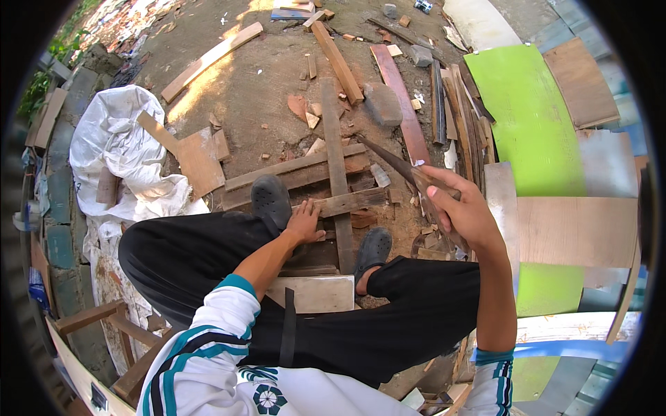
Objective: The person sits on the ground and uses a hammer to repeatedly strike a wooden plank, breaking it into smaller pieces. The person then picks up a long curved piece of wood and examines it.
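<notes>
A long plank [334, 149] lay before me, a shorter board [357, 200] crossing over it. The saw [390, 160] pointed forward, my right hand [463, 210] clamped round its handle; my left hand [302, 222] rested, fingers apart, on the board's left end.

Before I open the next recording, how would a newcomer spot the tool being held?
Find the large green panel on the picture's right. Left of it, the right hand grips the tool. Unlike the reddish plank beyond, it has a dark blade tapering to a point.
</notes>
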Demonstrator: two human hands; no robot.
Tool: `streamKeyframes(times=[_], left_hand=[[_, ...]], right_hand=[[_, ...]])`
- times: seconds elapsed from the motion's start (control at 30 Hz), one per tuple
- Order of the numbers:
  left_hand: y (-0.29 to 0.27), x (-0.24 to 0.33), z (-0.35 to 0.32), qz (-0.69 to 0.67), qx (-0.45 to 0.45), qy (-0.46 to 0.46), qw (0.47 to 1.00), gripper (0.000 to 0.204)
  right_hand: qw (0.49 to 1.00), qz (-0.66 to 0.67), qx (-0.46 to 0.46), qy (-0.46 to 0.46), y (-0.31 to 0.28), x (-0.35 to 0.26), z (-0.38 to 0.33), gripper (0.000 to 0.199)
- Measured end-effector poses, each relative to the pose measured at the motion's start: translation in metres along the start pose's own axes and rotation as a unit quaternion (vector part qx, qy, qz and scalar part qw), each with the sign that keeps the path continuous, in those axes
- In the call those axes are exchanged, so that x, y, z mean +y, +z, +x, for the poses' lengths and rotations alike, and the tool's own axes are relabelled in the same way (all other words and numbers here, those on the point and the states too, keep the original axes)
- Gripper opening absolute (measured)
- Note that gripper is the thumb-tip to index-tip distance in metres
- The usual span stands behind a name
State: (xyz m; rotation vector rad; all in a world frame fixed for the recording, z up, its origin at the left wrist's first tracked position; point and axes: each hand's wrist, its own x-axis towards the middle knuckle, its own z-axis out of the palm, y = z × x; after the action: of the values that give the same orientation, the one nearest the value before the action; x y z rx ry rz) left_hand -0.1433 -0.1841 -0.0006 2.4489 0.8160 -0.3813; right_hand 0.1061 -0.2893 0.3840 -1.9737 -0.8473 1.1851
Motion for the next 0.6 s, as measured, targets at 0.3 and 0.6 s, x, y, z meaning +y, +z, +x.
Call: streamKeyframes(times=[0.3, 0.6], left_hand=[[-0.051, -0.001, -0.069, -0.222, 0.043, -0.062, 0.972, 0.061], [-0.046, -0.013, -0.162, -0.314, 0.256, -0.203, 0.891, 0.05]], right_hand=[[0.906, -0.395, 0.045, -0.148, 0.018, 0.025, 0.108, 0.035], [0.918, -0.352, -0.033, -0.177, 0.07, -0.035, 0.101, 0.041]])
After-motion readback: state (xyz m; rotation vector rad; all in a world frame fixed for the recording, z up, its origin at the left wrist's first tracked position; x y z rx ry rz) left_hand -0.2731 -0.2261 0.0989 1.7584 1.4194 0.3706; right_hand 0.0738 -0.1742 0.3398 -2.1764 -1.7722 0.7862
